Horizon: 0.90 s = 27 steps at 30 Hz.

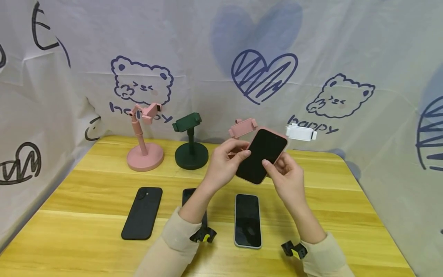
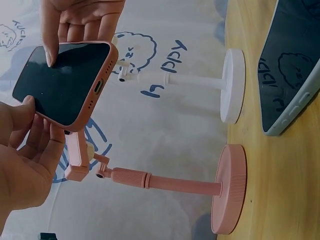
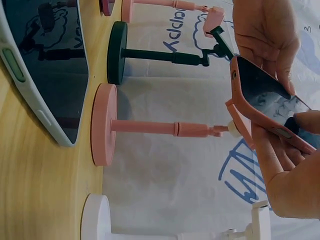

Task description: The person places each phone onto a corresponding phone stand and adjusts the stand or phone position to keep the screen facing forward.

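Note:
A smartphone in a pink case (image 1: pixel 262 156) is held up in both hands, dark screen facing the head camera and tilted. My left hand (image 1: pixel 224 162) pinches its left edge, thumb on the screen and fingers behind. On the lower right edge my right hand (image 1: pixel 288 177) grips it the same way. Just behind the phone is a pink phone stand (image 2: pixel 185 184), its clamp (image 1: pixel 243 127) close to the phone's back. Whether the two touch, I cannot tell. In the right wrist view, the pink case (image 3: pixel 260 116) overlaps that clamp.
Also along the back stand another pink stand (image 1: pixel 144 157), a green stand (image 1: pixel 191 156) and a white stand (image 1: pixel 300 132). On the wooden table (image 1: pixel 332 215) lie a black phone (image 1: pixel 142 213), a dark phone (image 1: pixel 188 194) partly under the left forearm, and a light-cased phone (image 1: pixel 247 221).

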Tool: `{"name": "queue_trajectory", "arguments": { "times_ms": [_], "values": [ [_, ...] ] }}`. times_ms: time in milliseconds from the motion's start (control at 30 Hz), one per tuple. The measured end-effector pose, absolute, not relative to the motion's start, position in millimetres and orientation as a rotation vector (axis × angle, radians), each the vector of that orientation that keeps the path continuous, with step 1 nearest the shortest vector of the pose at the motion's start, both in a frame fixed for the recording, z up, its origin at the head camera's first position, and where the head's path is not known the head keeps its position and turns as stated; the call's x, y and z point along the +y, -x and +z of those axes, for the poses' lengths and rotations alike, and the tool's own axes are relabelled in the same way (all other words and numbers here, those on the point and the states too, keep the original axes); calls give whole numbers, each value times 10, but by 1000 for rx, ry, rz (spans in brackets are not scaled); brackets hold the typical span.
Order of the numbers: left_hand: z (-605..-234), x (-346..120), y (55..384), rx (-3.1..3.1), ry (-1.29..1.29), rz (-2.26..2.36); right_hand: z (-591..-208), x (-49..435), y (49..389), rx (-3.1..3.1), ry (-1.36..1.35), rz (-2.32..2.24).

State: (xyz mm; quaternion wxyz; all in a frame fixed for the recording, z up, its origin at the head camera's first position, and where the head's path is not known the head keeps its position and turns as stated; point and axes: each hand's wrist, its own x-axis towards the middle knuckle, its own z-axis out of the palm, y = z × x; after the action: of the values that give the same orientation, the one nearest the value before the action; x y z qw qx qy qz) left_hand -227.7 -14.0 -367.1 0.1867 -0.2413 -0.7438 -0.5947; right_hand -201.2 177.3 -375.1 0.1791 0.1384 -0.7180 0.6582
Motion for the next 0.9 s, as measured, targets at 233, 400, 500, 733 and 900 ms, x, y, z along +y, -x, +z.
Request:
{"name": "queue_trajectory", "arguments": {
  "times_ms": [233,400,500,733,900],
  "values": [
    [-3680,-134,2279,-2144,659,-1664,-3756,1775,2025,-2018,-355,1961],
    [-3675,-130,2273,-2164,650,-1680,-3752,1777,2019,-1991,-339,1987],
    [-3664,-126,2282,-2165,658,-1701,-3731,1777,2022,-1977,-341,2002],
    [-3685,-116,2284,-2104,698,-1766,-3706,1790,2021,-1934,-301,2035],
    [-3649,-91,2288,-2025,722,-1804,-3684,1828,2018,-1869,-287,2053]
  ]
}}
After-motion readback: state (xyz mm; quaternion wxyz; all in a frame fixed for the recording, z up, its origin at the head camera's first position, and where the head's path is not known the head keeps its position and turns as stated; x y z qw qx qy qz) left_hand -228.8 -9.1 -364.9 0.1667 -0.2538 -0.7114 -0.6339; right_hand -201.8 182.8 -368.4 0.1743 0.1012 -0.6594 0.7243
